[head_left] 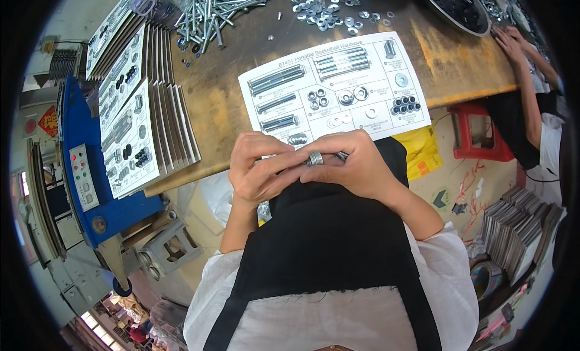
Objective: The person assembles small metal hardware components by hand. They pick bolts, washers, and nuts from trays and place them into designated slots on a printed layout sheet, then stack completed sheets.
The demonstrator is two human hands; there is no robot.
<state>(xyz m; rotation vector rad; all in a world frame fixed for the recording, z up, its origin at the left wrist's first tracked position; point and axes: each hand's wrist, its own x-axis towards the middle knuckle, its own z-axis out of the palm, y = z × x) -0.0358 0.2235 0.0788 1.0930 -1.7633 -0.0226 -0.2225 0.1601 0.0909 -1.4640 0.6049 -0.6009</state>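
Observation:
My two hands meet over the table's front edge, in front of my black apron (326,248). Between the fingertips sits a short stack of metal washers (314,158), its ribbed side showing. My right hand (359,167) is closed around it, and a dark metal end pokes out between its fingers. From the other side, the fingers of my left hand (257,170) are pressed together against the stack; whether they hold another piece is hidden. Just beyond lies a white hardware card (377,122) bearing bolts, nuts and washers in outlined sections. My hands overlap its near edge.
Long bolts (211,16) and loose washers (320,16) are heaped at the back of the worn wooden table (220,112). Stacked hardware cards (130,133) stand at left. A bowl of dark parts (456,9) and a co-worker's hands (513,46) are at right, above a red stool (477,133).

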